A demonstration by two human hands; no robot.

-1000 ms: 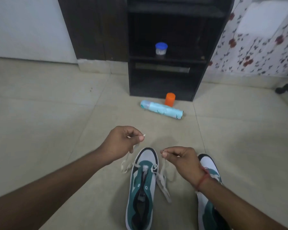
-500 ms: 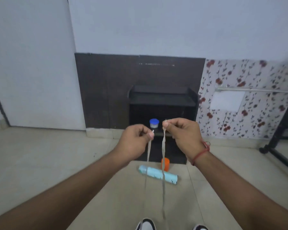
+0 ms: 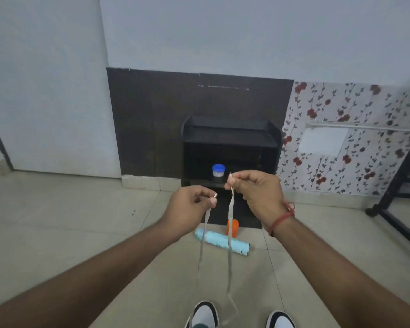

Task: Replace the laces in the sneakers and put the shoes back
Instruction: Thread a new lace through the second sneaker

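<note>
Both hands — left, right — pinch lace ends.

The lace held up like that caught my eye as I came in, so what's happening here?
A person is lacing a sneaker. The left hand pinches one end of the lace and the right hand pinches the other, both raised so the two strands hang down to the left sneaker on the floor. The right sneaker sits beside it, only its toe showing. Ahead stands a dark shelf unit, with a spray can lying before it.
</note>
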